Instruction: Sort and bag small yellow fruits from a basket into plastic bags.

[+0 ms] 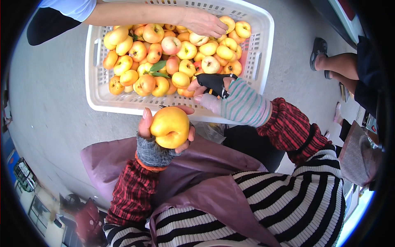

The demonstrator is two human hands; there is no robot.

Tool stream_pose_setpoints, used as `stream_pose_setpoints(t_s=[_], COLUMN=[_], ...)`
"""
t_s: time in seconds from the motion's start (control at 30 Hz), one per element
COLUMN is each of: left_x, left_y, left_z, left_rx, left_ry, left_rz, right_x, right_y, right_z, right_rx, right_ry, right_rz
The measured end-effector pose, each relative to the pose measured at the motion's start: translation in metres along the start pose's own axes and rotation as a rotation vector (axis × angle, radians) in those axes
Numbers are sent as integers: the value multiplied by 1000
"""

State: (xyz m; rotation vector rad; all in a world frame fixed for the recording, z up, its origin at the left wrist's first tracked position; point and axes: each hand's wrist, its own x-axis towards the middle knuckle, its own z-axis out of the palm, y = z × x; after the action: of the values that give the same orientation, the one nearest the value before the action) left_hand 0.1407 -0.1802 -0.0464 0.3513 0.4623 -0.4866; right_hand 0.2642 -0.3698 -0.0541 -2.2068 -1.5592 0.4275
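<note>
The left hand (158, 131) was cupped, fingers curled round a large yellow fruit (170, 126), lifted just short of the white crate's (94, 88) near rim. The right hand (214, 92), in a striped fingerless glove, lay over that rim with fingers closed on a small dark-handled tool (214, 82), touching the heaped fruit (173, 53). The pile lay straight ahead of both hands, nearer the right. Another person's hand (203, 22) reached into the crate's far side.
</note>
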Motion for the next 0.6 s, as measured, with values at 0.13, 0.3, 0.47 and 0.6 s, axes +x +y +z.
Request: stream_pose_setpoints(t_s=[0.13, 0.3, 0.47, 0.6], left_x=[11, -21, -34, -42], left_y=[-18, -56, -2, -10], left_z=[20, -69, 72, 94], left_rx=[-283, 92, 571, 358], left_ry=[567, 225, -131, -455], left_rz=[235, 75, -334, -118], right_x=[16, 22, 26, -2], right_y=[-57, -73, -4, 50], right_z=[20, 37, 3, -7], right_rx=[375, 965, 146, -85], right_ry=[387, 249, -91, -161], right_rz=[131, 220, 204, 446])
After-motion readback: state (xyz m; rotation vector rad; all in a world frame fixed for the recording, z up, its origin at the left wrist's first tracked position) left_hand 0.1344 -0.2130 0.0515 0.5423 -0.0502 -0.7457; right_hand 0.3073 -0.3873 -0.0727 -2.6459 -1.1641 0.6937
